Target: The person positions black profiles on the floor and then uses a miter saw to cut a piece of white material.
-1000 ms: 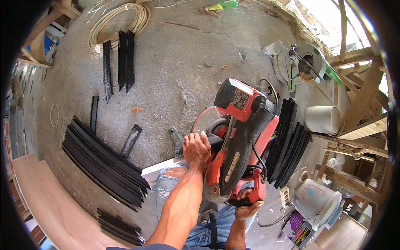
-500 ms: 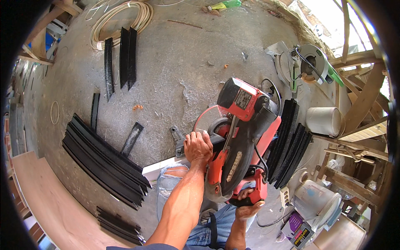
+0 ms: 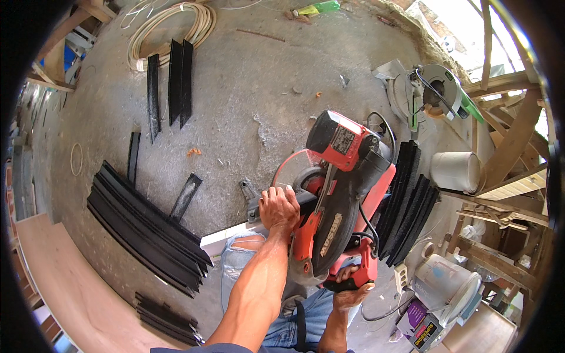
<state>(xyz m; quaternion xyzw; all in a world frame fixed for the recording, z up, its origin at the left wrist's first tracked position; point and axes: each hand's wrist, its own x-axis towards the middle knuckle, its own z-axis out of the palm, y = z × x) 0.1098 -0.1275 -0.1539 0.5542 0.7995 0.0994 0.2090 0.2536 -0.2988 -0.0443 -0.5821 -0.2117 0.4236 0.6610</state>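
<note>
On the concrete floor [image 3: 235, 153], directly in front of the person's legs, a red-and-black miter saw [image 3: 346, 200] is positioned with its motor end pointing away. The rear handle [image 3: 368, 265] of the saw is enclosed by the right hand [image 3: 349, 291], with the fingers wrapped through the loop and the thumb laid along its lower side. The left hand [image 3: 279, 209] is placed palm down at the left side of the saw, over the dark fence area, with the fingers bent and held close together; whether anything is pinched beneath the palm cannot be told. A white strip [image 3: 225, 236] is extended leftward from below this hand, above the knee of the torn jeans [image 3: 235, 267]. The contact between blade and strip is hidden.

To the left, a stack of black strips [image 3: 147, 226] is laid on the floor; to the right of the saw, further black lengths [image 3: 403, 203] are grouped. A green-and-grey miter saw [image 3: 432, 91] is located beyond these, and a white bucket [image 3: 454, 172] is seen near the timber frame [image 3: 509, 138].
</note>
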